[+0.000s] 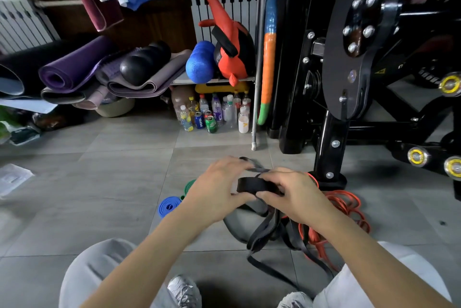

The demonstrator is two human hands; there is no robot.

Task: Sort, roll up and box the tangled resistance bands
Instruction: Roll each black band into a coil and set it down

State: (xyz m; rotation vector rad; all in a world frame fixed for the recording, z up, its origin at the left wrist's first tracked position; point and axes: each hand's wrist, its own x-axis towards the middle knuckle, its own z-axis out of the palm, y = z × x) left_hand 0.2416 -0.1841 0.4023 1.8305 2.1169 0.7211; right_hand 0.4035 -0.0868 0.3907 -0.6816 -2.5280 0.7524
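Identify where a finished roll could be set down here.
Bare tiles lie left of the rolled blue band, toward the clear packet, and before the bottles. Crowded: orange bands and black bands beside the machine base.

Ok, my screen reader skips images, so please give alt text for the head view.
The left hand and right hand grip a partly rolled black band over a tiled floor. A rolled blue band and green band lie left; tangled orange bands lie right.
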